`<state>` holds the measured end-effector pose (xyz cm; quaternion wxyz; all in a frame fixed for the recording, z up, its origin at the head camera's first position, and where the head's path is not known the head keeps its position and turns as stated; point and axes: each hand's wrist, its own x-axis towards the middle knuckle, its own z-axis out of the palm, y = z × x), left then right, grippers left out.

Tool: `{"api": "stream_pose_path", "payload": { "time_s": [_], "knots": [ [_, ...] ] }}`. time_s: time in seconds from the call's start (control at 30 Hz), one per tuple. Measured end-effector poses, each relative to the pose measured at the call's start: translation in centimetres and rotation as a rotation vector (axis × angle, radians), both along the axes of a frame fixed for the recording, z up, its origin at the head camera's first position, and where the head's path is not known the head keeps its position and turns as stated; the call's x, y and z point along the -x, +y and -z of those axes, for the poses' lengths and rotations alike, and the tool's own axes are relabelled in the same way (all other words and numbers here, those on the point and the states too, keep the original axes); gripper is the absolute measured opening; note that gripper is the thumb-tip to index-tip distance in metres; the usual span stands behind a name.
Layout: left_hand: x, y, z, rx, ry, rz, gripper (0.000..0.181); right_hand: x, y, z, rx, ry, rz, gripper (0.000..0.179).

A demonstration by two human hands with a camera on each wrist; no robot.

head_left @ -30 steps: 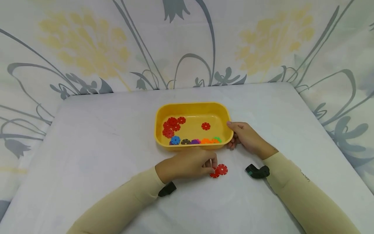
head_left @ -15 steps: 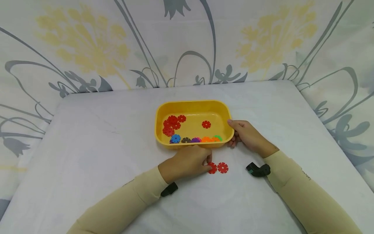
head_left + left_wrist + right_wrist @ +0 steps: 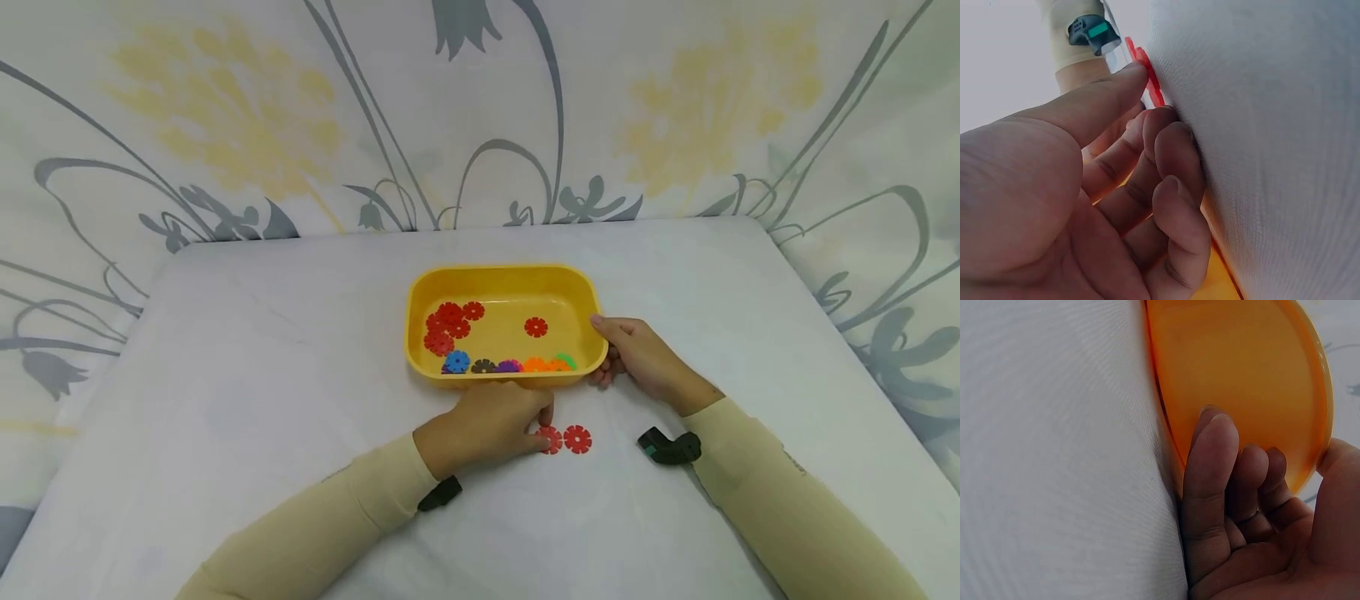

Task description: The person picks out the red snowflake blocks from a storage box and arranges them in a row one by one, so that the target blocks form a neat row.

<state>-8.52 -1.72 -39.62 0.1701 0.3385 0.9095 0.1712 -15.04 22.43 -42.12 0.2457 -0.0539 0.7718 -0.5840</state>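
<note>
In the head view, my left hand (image 3: 483,427) lies palm down in front of a yellow tray (image 3: 495,379). Its thumb and index finger pinch the edge of a notched red plastic disc (image 3: 554,436) on the white cloth. A second red disc (image 3: 577,439) lies flat just right of it. The left wrist view shows the thumb against the red pieces (image 3: 1154,87), its other fingers curled near the cloth. My right hand (image 3: 645,358) grips the tray's right end, thumb on the rim and fingers (image 3: 1211,462) against the outer wall.
Inside the tray, several red discs (image 3: 448,317) cluster at the left and one red disc (image 3: 536,327) lies apart. Blue (image 3: 457,361), dark, purple, orange (image 3: 535,365) and green discs line its near side. Patterned fabric (image 3: 480,108) rises behind the cloth-covered surface.
My left hand has drawn its red disc leftward, so the two discs, overlapping before, now lie side by side. My right hand keeps its hold on the tray.
</note>
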Motion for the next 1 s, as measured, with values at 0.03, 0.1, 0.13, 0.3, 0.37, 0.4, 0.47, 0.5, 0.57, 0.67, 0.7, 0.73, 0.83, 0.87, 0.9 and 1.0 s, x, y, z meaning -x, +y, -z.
{"api": "stream_pose_path", "payload": {
  "time_s": [0.03, 0.1, 0.13, 0.3, 0.37, 0.4, 0.47, 0.5, 0.57, 0.67, 0.7, 0.73, 0.83, 0.87, 0.9, 1.0],
  "knots": [
    [-0.1, 0.1, 0.1, 0.003, -0.009, 0.005, 0.023, -0.2, 0.1, 0.1, 0.005, -0.002, -0.002, 0.06],
    [-0.2, 0.1, 0.2, 0.005, -0.025, 0.008, 0.022, -0.4, 0.1, 0.4, 0.016, -0.008, -0.003, 0.06],
    [-0.3, 0.2, 0.2, 0.006, -0.03, 0.009, 0.021, -0.5, 0.2, 0.5, 0.021, -0.01, 0.0, 0.06],
    [-0.4, 0.2, 0.2, -0.002, -0.042, 0.014, 0.022, -0.7, 0.3, 0.8, 0.035, 0.0, 0.007, 0.061],
    [-0.4, 0.2, -0.1, -0.018, -0.045, 0.039, 0.026, -0.7, 0.3, 0.8, 0.04, 0.004, 0.007, 0.061],
    [-0.4, 0.1, -0.3, -0.036, -0.05, 0.065, 0.029, -0.7, 0.3, 0.9, 0.041, 0.005, 0.008, 0.061],
    [-0.3, -0.3, -1.1, -0.102, -0.093, 0.13, 0.033, -0.7, 0.3, 0.9, 0.04, 0.007, 0.006, 0.06],
    [-0.3, -0.6, -1.8, -0.141, -0.141, 0.153, 0.035, -0.7, 0.3, 0.9, 0.04, 0.008, 0.005, 0.059],
    [-0.1, -1.5, -3.4, -0.227, -0.221, 0.173, 0.034, -0.7, 0.2, 1.0, 0.034, 0.006, 0.001, 0.059],
    [1.1, -3.2, -5.4, -0.327, -0.232, 0.099, 0.03, -0.6, 0.1, 0.8, 0.022, 0.011, -0.015, 0.058],
    [1.8, -3.8, -5.8, -0.338, -0.198, 0.055, 0.027, -0.5, 0.1, 0.7, 0.015, 0.012, -0.017, 0.058],
    [2.6, -4.4, -5.9, -0.34, -0.149, 0.011, 0.024, -0.4, 0.1, 0.6, 0.009, 0.015, -0.018, 0.058],
    [5.3, -5.9, -5.6, -0.293, -0.067, -0.109, 0.022, -0.3, 0.1, 0.3, -0.004, 0.02, -0.013, 0.058],
    [6.1, -6.2, -5.4, -0.265, -0.057, -0.131, 0.023, -0.2, 0.1, 0.2, -0.007, 0.021, -0.008, 0.058],
    [6.9, -6.4, -5.1, -0.232, -0.051, -0.15, 0.025, -0.2, 0.1, 0.2, -0.009, 0.021, -0.003, 0.058],
    [8.5, -6.6, -4.1, -0.142, -0.072, -0.191, 0.032, -0.2, 0.1, 0.3, -0.007, 0.017, -0.002, 0.057]
  ]
}}
